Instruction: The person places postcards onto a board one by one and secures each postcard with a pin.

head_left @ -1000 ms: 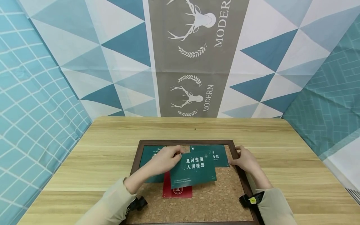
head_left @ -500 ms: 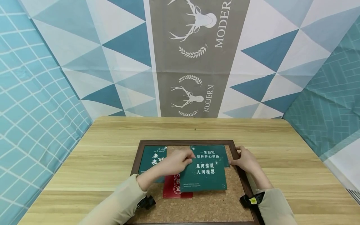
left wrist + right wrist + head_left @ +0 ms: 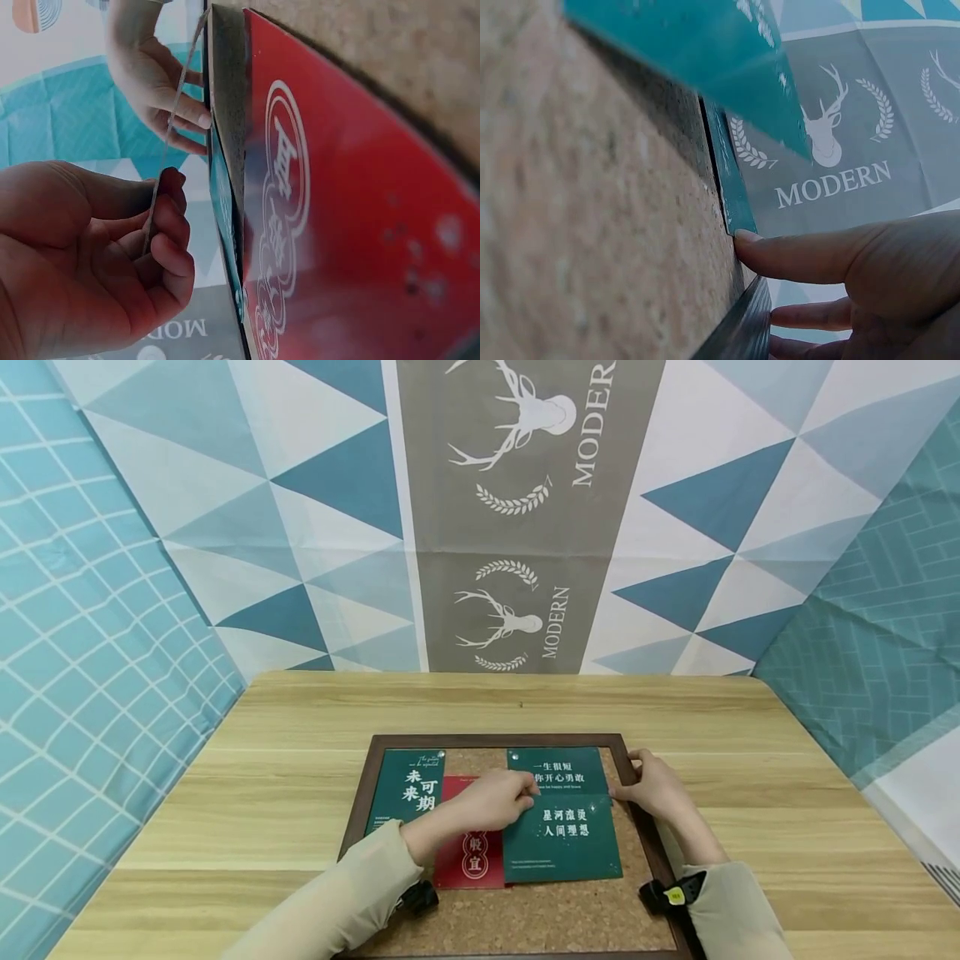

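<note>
In the head view, my left hand [image 3: 495,800] pinches the upper left corner of a green card with white Chinese lettering [image 3: 566,856]. This card [image 3: 172,112] appears edge-on between thumb and fingers in the left wrist view, tilted away from the cork board [image 3: 555,920]. My right hand [image 3: 657,787] grips the board's dark wooden frame [image 3: 647,835] on the right side. Its thumb [image 3: 795,255] lies on the inner side, at the corner of another green card [image 3: 585,768] pinned at the upper right. A red card [image 3: 468,852] lies left of the held card, partly behind my left arm.
A third green card [image 3: 408,777] is on the board's upper left, with a pin near its top corner. The board lies on a light wooden table [image 3: 285,777]. Patterned cloth [image 3: 502,527] hangs behind the table. Black straps [image 3: 667,893] circle both wrists.
My left hand has moved right and slightly toward the body with the green card, uncovering the upper left card and more of the red one. My right hand has stayed on the frame.
</note>
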Demonstrator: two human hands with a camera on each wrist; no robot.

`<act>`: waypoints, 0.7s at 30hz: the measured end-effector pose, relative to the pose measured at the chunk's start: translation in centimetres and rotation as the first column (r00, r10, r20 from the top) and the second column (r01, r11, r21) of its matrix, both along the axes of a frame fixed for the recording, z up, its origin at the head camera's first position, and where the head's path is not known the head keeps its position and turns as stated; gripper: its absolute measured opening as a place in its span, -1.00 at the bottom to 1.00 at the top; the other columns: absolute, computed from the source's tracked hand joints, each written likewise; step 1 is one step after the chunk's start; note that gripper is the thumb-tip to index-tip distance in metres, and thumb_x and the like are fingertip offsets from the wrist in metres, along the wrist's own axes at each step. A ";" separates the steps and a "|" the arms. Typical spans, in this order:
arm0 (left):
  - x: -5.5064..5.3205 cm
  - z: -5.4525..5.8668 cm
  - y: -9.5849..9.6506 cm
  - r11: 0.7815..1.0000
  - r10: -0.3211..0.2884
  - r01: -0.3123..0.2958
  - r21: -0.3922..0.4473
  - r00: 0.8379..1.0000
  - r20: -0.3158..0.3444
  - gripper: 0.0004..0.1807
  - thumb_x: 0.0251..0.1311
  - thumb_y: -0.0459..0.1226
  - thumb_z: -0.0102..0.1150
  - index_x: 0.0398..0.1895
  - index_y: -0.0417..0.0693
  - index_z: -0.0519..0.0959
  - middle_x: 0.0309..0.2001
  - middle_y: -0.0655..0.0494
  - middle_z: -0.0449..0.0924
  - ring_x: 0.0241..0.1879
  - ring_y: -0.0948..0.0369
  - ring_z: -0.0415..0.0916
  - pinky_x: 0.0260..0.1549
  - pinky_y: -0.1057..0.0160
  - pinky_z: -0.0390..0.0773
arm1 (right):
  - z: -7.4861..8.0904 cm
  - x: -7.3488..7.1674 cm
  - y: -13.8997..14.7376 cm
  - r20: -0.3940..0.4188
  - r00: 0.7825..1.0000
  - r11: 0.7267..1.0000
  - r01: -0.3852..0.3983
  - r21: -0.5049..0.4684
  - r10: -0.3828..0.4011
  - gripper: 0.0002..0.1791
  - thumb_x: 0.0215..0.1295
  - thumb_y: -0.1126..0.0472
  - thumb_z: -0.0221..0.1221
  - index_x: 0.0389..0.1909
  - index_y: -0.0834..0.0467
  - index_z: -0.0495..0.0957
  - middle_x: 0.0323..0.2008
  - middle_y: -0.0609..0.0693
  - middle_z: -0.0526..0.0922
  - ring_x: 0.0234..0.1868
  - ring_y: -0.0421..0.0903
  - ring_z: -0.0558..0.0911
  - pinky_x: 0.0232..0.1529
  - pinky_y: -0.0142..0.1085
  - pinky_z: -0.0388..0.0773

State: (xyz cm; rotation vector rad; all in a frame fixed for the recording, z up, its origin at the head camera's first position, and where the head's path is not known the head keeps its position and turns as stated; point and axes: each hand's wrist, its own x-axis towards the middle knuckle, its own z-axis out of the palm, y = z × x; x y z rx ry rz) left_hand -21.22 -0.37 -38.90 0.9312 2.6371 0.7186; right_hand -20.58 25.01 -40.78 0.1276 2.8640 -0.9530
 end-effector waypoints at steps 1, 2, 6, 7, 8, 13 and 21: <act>0.0 -0.1 0.2 1.000 -0.003 0.003 -0.013 1.000 -0.011 -0.87 0.25 -0.28 0.02 -0.22 -0.05 0.56 -0.39 0.18 0.56 -0.52 0.37 0.34 -0.44 0.42 0.37 | 0.0 0.0 0.0 0.000 1.000 1.000 0.002 0.000 -0.002 -0.19 0.07 0.14 0.27 0.22 0.44 0.11 -0.02 0.47 0.39 -0.18 0.22 0.52 -0.29 -0.03 0.48; 0.0 -0.1 0.4 1.000 -0.006 0.006 -0.025 1.000 -0.020 -0.88 0.25 -0.28 0.03 -0.24 -0.05 0.56 -0.38 0.17 0.57 -0.50 0.37 0.36 -0.43 0.42 0.37 | 0.0 0.0 0.0 -0.001 1.000 1.000 0.004 -0.001 -0.004 -0.19 0.07 0.14 0.28 0.23 0.44 0.11 -0.02 0.47 0.39 -0.18 0.22 0.52 -0.29 -0.03 0.48; 0.1 -0.1 1.0 0.998 -0.020 0.019 -0.055 1.000 -0.024 -0.89 0.24 -0.29 0.04 -0.26 -0.04 0.56 -0.32 0.14 0.59 -0.47 0.37 0.39 -0.43 0.43 0.39 | -0.1 0.1 0.0 0.000 1.000 1.000 0.006 -0.007 -0.006 -0.19 0.07 0.15 0.27 0.23 0.44 0.11 -0.02 0.47 0.39 -0.20 0.21 0.53 -0.31 -0.04 0.48; 0.1 -0.2 1.1 0.998 -0.022 0.020 -0.063 0.999 -0.030 -0.89 0.23 -0.29 0.05 -0.25 -0.04 0.56 -0.30 0.14 0.59 -0.46 0.37 0.39 -0.43 0.43 0.39 | -0.1 0.1 0.0 0.001 1.000 1.000 0.005 -0.008 -0.005 -0.19 0.08 0.15 0.27 0.23 0.44 0.11 -0.02 0.46 0.39 -0.20 0.20 0.53 -0.31 -0.05 0.49; 0.1 -0.2 1.2 0.997 -0.024 0.021 -0.070 0.999 -0.035 -0.89 0.23 -0.29 0.06 -0.25 -0.05 0.57 -0.29 0.13 0.59 -0.45 0.38 0.39 -0.43 0.43 0.39 | -0.1 0.1 0.0 0.002 1.000 1.000 0.006 -0.010 -0.006 -0.20 0.08 0.16 0.27 0.23 0.44 0.11 -0.02 0.46 0.39 -0.20 0.20 0.53 -0.31 -0.05 0.49; 0.1 -0.4 1.9 0.994 -0.015 0.009 -0.106 0.998 -0.062 -0.89 0.20 -0.28 0.09 -0.27 -0.07 0.59 -0.30 0.14 0.60 -0.51 0.38 0.36 -0.47 0.44 0.38 | -0.1 0.2 0.1 0.002 1.000 1.000 0.001 -0.024 -0.001 -0.19 0.07 0.17 0.27 0.24 0.44 0.10 -0.02 0.46 0.39 -0.20 0.20 0.53 -0.30 -0.05 0.49; 0.2 -0.5 2.8 0.989 -0.024 0.009 -0.147 0.995 -0.099 -0.92 0.15 -0.26 0.15 -0.37 -0.06 0.61 -0.39 0.17 0.58 -0.54 0.38 0.34 -0.51 0.44 0.39 | 0.0 0.5 0.3 0.013 1.000 0.997 -0.019 -0.076 0.020 -0.18 0.15 0.04 0.20 0.26 0.43 0.07 0.03 0.46 0.35 -0.11 0.24 0.49 -0.25 -0.02 0.47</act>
